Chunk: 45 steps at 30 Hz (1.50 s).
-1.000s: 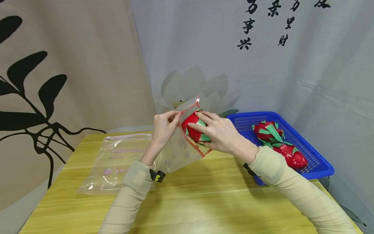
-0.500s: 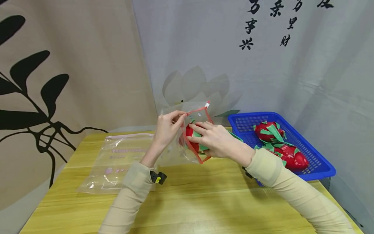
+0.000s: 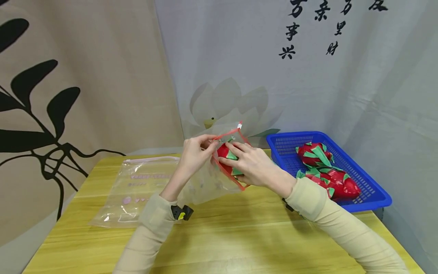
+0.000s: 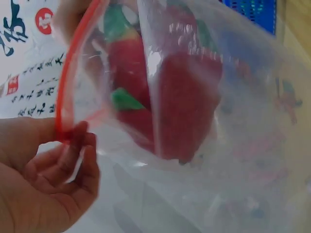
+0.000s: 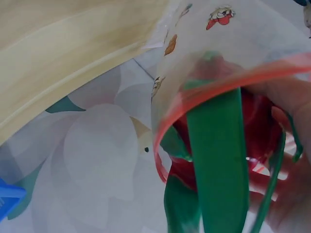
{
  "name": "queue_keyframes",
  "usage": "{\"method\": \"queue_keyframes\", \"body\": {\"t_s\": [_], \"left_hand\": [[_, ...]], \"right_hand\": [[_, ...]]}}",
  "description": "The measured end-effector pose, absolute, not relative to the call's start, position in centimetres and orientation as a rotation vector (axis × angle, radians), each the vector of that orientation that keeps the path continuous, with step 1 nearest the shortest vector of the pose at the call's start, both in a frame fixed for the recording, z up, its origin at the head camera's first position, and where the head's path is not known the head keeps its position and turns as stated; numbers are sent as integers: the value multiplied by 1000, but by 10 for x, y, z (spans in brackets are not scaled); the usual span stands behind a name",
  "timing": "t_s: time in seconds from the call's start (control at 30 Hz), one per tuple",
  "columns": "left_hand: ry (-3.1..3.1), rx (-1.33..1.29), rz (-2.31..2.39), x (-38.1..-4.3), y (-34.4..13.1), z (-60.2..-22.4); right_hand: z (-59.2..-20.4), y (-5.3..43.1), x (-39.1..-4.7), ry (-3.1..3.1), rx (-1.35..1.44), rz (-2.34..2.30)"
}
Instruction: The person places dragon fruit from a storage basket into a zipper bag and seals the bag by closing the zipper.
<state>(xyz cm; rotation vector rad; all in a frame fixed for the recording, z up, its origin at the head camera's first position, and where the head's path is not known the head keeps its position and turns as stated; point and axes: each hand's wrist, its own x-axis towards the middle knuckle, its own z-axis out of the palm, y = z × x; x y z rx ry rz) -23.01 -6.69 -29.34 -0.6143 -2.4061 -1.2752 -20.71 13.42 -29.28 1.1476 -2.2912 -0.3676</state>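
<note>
At the middle of the head view, my left hand (image 3: 195, 154) pinches the red rim of a clear zip bag (image 3: 202, 188) between thumb and fingers. My right hand (image 3: 254, 165) grips a red dragon fruit (image 3: 224, 151) with green leaf flaps, its look that of an imitation. The fruit lies within the bag's gaping mouth, and the left wrist view shows its red body through the plastic (image 4: 187, 97). A broad green strip (image 5: 216, 155) trails from it outside the rim in the right wrist view. Part of the fruit is hidden behind my right fingers.
A blue basket (image 3: 376, 198) on the right holds several similar red-and-green dragon fruits (image 3: 342, 186). Flat on the wooden table (image 3: 232, 243), to the left, lies another clear zip bag (image 3: 137, 209). A printed curtain (image 3: 239, 49) hangs behind the table.
My right hand has moved slightly lower with the dragon fruit, which sits deeper inside the bag's mouth than a second ago. My left hand keeps its pinch on the rim, slightly lower.
</note>
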Motion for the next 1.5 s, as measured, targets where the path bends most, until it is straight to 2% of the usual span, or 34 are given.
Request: {"method": "queue_keyframes", "body": {"t_s": [0.3, 0.63, 0.93, 1.2, 1.5], "left_hand": [[-2483, -405, -1276, -222, -66, -299], [-2360, -489, -1425, -225, -66, -302], [-2161, -460, -1593, -228, -69, -301], [-2138, -461, -1584, -229, -68, -303], [-2093, -417, -1536, -233, -68, -306]], "right_hand": [[-304, 138, -213, -2360, 1118, -346], [-296, 131, -215, -2305, 1188, -397], [-273, 129, -215, -2438, 1225, -459], [-270, 138, -222, -2509, 1223, -415], [-265, 152, -233, -2716, 984, -494]]}}
